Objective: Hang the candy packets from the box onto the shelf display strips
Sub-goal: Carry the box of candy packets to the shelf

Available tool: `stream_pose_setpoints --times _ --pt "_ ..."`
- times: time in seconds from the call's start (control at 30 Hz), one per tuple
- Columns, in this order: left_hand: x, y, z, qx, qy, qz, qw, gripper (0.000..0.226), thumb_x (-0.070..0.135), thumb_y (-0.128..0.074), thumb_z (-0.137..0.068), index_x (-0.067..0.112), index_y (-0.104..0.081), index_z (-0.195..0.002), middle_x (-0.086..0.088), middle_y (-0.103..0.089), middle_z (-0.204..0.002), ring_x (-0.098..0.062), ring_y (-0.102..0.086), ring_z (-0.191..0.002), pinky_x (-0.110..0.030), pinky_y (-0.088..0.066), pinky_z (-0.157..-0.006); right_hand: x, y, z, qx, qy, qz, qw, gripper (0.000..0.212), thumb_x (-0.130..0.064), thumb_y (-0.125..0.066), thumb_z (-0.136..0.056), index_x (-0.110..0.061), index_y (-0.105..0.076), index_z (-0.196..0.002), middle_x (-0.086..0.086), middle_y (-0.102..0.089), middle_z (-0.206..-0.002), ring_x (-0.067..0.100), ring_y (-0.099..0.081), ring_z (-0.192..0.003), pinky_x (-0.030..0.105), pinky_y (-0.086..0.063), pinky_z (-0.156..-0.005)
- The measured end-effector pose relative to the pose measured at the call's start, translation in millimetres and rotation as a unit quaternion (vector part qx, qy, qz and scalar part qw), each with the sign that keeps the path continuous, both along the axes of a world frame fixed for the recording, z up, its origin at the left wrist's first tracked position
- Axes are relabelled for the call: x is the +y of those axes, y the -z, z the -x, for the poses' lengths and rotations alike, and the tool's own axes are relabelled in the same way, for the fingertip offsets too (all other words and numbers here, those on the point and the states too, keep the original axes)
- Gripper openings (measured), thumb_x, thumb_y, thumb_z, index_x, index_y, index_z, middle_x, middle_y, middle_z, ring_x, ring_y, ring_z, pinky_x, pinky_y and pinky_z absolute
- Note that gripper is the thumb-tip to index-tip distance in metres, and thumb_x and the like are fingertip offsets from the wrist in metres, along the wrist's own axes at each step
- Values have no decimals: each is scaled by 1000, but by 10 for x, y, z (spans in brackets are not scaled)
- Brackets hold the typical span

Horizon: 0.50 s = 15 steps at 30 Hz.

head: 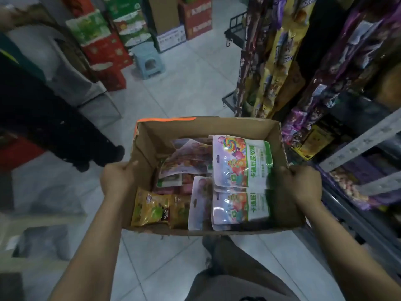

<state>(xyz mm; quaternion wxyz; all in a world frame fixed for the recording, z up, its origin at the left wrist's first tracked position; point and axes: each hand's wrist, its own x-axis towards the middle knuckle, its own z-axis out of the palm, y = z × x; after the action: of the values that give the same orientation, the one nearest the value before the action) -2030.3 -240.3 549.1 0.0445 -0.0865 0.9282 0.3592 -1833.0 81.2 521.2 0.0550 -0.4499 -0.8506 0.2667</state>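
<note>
**Here, a box of candy carried between two hands**

In the head view, an open cardboard box (152,140) was held above the tiled floor (184,94); the left hand (118,178) gripped its left wall, fingers curled over the rim; the right hand (303,183) gripped the right wall the same way, fingers wrapped over the edge. An orange strip (167,120) ran along the box's far left rim.

Inside lay the candy packets; a large packet with a rainbow lollipop print and green band (242,162) sat uppermost on the right side; a second of the same kind (240,210) lay just below it, nearer the person; a yellow packet (149,208) stood against the near left wall; more packets (186,159) lay tilted toward the middle, partly covered.

To the right stood the shelf (358,144), with hanging strips of packets (280,57) in yellow and purple near the box's far right corner; none of the box's packets hung there yet. Further down the aisle stood a pale blue stool (148,61) beside stacked red and green cartons (104,46). A dark-clothed figure (54,127), blurred, stood at left.
</note>
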Motion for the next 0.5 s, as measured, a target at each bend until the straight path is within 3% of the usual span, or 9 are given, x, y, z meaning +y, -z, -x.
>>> stream_pose_setpoints --times 0.13,0.23,0.4,0.5 --pt "254 221 662 -13 76 11 997 21 30 -61 -90 17 -67 -76 -12 -65 -72 -23 -57 -72 -31 -40 -66 54 243 313 -17 52 7 998 41 -26 -55 -92 -2 -56 -58 13 -47 -51 35 -58 -61 34 -37 -54" --pt "488 353 1109 -28 108 44 993 26 28 -60 -92 11 -62 -73 -12 -57 -65 -22 -50 -63 -30 -32 -55 76 420 513 -21 79 27 996 41 -24 -54 -92 -1 -59 -58 18 -56 -57 36 -57 -60 36 -42 -56" --pt "839 555 1595 -46 157 47 985 26 27 -59 -93 4 -70 -89 -5 -58 -79 -20 -52 -77 -27 -35 -70 -16 622 656 -14 151 65 986 34 -20 -54 -93 -5 -61 -62 17 -59 -63 34 -56 -62 34 -39 -55" --pt "1026 677 1811 -65 192 64 977 30 27 -59 -93 0 -71 -91 -14 -64 -82 -31 -59 -84 -28 -35 -70 -106 718 679 -32 212 83 973 33 -23 -53 -93 -3 -66 -71 17 -62 -66 33 -57 -65 35 -43 -59"
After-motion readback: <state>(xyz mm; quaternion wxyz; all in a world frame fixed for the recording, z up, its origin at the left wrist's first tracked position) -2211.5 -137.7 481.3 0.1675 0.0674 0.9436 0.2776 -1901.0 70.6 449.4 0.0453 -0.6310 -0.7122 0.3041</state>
